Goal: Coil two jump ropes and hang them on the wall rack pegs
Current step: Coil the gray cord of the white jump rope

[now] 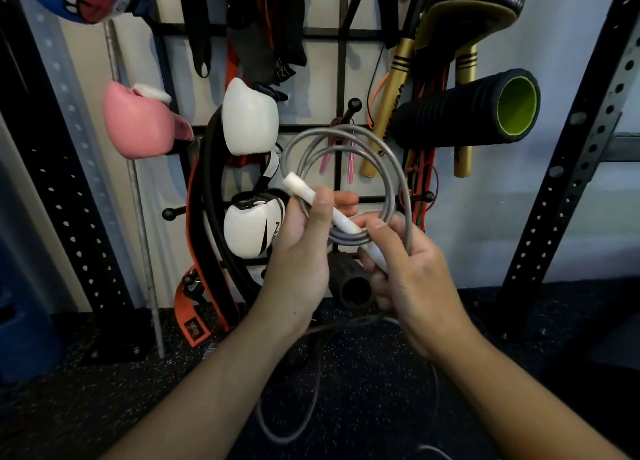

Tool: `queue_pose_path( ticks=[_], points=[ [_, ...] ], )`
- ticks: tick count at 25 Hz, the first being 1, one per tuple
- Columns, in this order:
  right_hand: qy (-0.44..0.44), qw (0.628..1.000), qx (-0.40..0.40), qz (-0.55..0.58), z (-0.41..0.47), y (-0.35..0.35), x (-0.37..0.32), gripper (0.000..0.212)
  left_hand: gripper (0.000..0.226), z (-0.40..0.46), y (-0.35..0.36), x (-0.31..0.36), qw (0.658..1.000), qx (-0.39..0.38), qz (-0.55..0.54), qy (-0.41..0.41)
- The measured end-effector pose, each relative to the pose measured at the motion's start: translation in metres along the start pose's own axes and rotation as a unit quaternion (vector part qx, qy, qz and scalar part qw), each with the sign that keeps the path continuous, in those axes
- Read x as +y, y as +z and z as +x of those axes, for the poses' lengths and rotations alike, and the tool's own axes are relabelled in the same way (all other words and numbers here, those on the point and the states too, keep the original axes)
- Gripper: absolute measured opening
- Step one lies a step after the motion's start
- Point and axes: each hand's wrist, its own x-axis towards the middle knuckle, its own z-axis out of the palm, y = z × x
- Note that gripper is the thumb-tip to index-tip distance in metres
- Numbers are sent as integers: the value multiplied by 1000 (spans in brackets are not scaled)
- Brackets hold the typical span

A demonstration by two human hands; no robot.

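A grey jump rope (391, 168) is wound into a few loops in front of the wall rack. My left hand (301, 248) grips its white handle (304, 193) together with the loops. My right hand (412, 272) holds the lower side of the coil and a second white handle (375, 257). The rope's loose tail (311, 400) hangs down and curls over the dark floor. Behind the coil, a jump rope with thin pink handles (350, 163) hangs from a black ball-tipped peg (354, 105). Another ball-tipped peg (428, 196) sticks out at the coil's right.
The black grid rack (341, 75) carries white boxing gloves (250, 116), a pink glove (136, 120), a black foam roller with a green core (467, 109), gold handles (391, 92) and resistance bands. A belt (195, 224) hangs at left. Perforated steel uprights (568, 168) flank both sides.
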Motion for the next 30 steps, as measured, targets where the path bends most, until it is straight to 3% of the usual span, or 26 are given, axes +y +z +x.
queue_pose_path(
  ticks=[5,8,10,13,14,15,18,21,24,26,30],
  points=[
    [-48,985,-24,-166,15,-30,-19,22,36,14,-30,18,995,-63,34,-68],
    [-70,945,-110,-301,19,-44,-33,27,74,22,-49,44,975,-112,192,-30],
    [-76,904,-171,-383,18,-45,-33,20,92,19,-51,64,913,-169,369,30],
    [-81,871,-233,-425,14,-39,-27,16,96,6,-30,80,775,-250,577,61],
    [-87,864,-245,-431,13,-37,-28,13,91,3,-22,77,745,-269,608,49],
    [-95,855,-255,-440,12,-35,-29,10,80,2,-17,70,736,-279,616,33],
    [-92,863,-249,-430,12,-37,-30,22,49,7,-15,52,785,-273,555,-38],
    [-84,889,-237,-384,14,-41,-26,36,36,11,-19,47,796,-283,527,-92],
    [-25,938,-244,-246,15,-43,-31,39,28,15,-26,49,823,-292,483,-67],
    [12,952,-256,-169,16,-45,-34,38,23,18,-31,50,845,-286,448,-59],
    [-22,944,-241,-225,13,-41,-34,39,10,15,-35,46,860,-335,379,-67]
  ],
)
